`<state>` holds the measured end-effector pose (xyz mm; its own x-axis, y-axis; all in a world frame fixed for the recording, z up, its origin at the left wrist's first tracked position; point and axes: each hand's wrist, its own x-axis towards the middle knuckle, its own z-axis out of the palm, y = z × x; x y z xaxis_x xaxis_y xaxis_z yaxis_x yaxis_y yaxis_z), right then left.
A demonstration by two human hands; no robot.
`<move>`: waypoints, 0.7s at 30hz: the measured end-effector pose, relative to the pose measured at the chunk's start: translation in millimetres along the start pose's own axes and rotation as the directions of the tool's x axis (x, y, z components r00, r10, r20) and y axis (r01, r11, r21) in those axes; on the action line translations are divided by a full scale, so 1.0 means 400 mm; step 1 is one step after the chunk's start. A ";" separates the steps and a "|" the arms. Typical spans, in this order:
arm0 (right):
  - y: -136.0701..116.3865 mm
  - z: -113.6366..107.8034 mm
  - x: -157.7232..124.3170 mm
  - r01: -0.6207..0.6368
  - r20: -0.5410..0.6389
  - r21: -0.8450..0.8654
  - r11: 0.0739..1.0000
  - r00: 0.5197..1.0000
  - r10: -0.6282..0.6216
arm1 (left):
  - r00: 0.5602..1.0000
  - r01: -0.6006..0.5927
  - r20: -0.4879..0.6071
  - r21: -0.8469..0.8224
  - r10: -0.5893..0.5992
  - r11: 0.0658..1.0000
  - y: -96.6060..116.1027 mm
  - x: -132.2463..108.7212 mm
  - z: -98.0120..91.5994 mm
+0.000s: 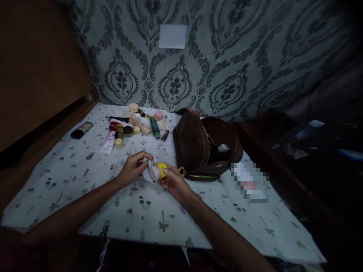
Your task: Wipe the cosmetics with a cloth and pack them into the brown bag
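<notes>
The right hand (175, 182) grips a yellow bottle (159, 170) above the table (119, 215); the left hand (132, 168) pinches perhaps a white cloth (146, 175). Cosmetics (140, 125) are already out; the open bag (191, 141) holds a white thing (224, 148).

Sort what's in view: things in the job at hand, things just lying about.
Apparently in the job:
yellow container, in the right hand
white cloth or tissue, at the left hand

Seemingly just lying about:
dark green tube
flat bottle
brown bag, though it may belong

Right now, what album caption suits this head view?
Left hand touching white material, right hand holding a yellow-and-white container, near an open brown bag and cosmetics.
</notes>
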<state>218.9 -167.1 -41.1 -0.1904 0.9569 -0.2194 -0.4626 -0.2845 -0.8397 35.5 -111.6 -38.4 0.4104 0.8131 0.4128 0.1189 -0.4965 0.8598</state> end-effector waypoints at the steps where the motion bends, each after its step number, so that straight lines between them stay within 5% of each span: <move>1: 0.004 0.000 0.003 0.043 -0.025 -0.032 0.999 0.999 -0.044 | 0.999 0.039 0.019 -0.021 -0.038 0.999 0.002 0.000 0.000; 7: 0.016 -0.021 0.029 0.214 -0.179 -0.121 0.969 0.956 -0.234 | 0.997 0.070 0.023 -0.025 -0.069 0.997 0.018 -0.006 0.020; 14: 0.032 -0.011 0.019 0.270 -0.106 -0.264 0.926 0.946 -0.306 | 0.995 0.062 -0.088 0.145 -0.050 0.987 0.006 -0.014 0.028; 21: 0.039 -0.020 0.025 0.243 -0.172 -0.183 0.952 0.946 -0.275 | 0.984 -0.177 0.031 0.284 0.176 0.942 0.019 -0.026 0.029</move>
<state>216.8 -161.5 -60.5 0.0962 0.9934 -0.0622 -0.3281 -0.0273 -0.9443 42.6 -127.3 -39.4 0.4528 0.7035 0.5478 0.2961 -0.6982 0.6518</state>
